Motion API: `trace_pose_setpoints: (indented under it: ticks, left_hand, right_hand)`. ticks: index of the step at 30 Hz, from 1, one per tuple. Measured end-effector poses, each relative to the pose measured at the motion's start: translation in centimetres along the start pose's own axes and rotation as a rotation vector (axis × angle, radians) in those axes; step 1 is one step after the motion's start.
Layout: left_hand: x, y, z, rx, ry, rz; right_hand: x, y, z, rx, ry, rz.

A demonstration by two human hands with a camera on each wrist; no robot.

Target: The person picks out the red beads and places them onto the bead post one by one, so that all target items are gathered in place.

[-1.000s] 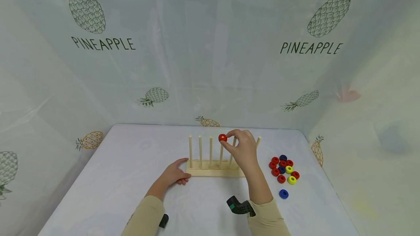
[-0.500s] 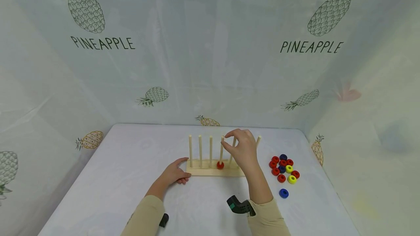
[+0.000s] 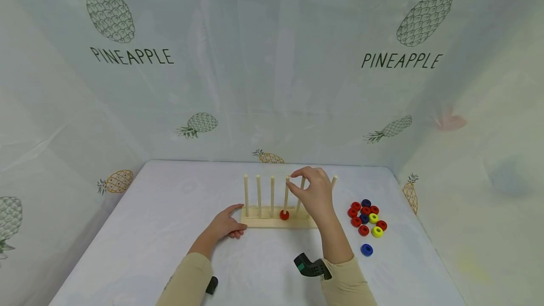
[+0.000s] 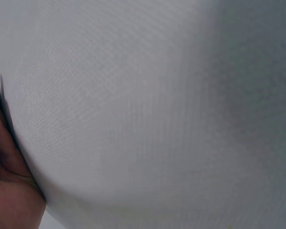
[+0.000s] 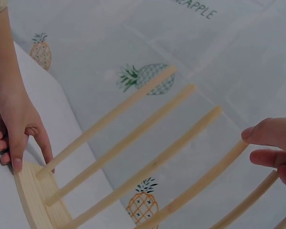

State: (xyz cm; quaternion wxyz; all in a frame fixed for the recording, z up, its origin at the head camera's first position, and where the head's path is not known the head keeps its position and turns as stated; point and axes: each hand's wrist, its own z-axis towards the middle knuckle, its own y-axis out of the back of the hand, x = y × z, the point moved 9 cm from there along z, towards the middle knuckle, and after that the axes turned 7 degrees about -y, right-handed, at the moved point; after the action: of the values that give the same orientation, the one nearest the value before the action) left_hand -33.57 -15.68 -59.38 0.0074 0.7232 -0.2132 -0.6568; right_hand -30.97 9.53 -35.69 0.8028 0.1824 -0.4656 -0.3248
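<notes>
A wooden peg stand (image 3: pixel 276 222) with several upright pegs sits mid-table in the head view. My left hand (image 3: pixel 226 224) holds its left end, thumb at the front edge and index finger at the back; the right wrist view also shows this grip. One red ring (image 3: pixel 284 215) sits at the foot of the fourth peg from the left. At the top of that peg is my right hand (image 3: pixel 315 192), thumb and index finger parted, with nothing held. In the right wrist view a fingertip (image 5: pixel 248 134) overlaps the peg's top. The right hand and forearm hide part of the stand's right end.
Several loose rings lie right of the stand: red ones (image 3: pixel 356 221), yellow ones (image 3: pixel 377 232) and dark blue ones (image 3: pixel 366 203). A brighter blue ring (image 3: pixel 367 250) lies nearer the front. A pineapple-print curtain (image 3: pixel 272 84) hangs behind the white table (image 3: pixel 140 249).
The red ring has left my right fingers and dropped down the fourth peg to the base. The right hand has stayed at the peg's top; the left hand has not moved.
</notes>
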Motion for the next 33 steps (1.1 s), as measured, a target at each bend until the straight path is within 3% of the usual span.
trace_pose_setpoints:
  ticks: [11,19,26,33]
  left_hand:
    - [0.1,0.0,0.0,-0.013,0.002,0.009]
    - [0.0,-0.1,0.0,-0.011,-0.013,0.013]
    - [-0.3,-0.1,-0.1,-0.012,-0.009,0.016]
    - [-0.6,-0.1,-0.6,0.002,0.006,0.060]
  right_hand:
    - [0.0,0.5,-0.2,0.063,-0.027,0.079]
    - [0.0,1.7,-1.5,0.058,-0.036,0.135]
    - [-1.4,2.2,-2.7,0.040,-0.079,0.193]
    - [-3.5,2.4,-4.1,0.015,-0.136,0.181]
